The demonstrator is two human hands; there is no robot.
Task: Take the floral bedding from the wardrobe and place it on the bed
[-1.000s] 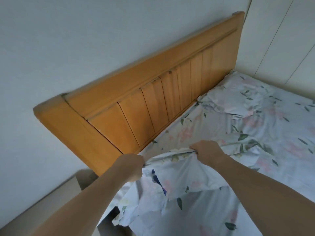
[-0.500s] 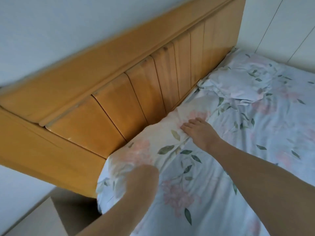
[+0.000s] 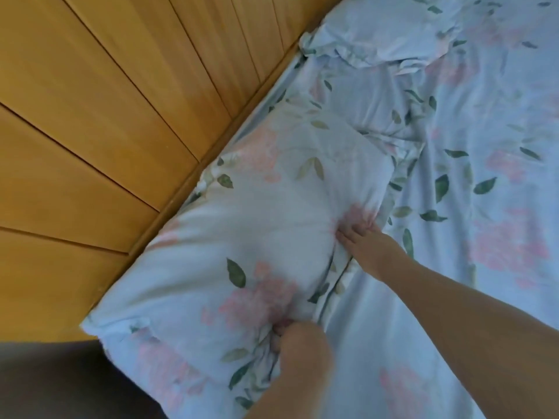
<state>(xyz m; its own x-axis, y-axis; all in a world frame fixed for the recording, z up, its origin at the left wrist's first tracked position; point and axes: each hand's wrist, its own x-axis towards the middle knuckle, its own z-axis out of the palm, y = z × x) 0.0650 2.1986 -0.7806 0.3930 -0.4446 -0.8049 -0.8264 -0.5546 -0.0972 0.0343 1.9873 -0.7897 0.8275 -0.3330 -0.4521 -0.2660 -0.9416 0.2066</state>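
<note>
2 hands gripping soft floral bedding (image 3: 242, 237): left hand (image 3: 299, 343) bunching cloth, right hand (image 3: 367, 246) seemingly pinching its fold; bunched edges are offering purchase.

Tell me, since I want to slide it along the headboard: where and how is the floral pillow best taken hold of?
Grip the floral pillow along its long edge away from the wooden headboard, coming from the mattress side. The opposite edge is pressed against the boards, so it is hard to reach. The left hand and right hand already bunch fabric there, spaced apart, which probably gives even control.
</note>
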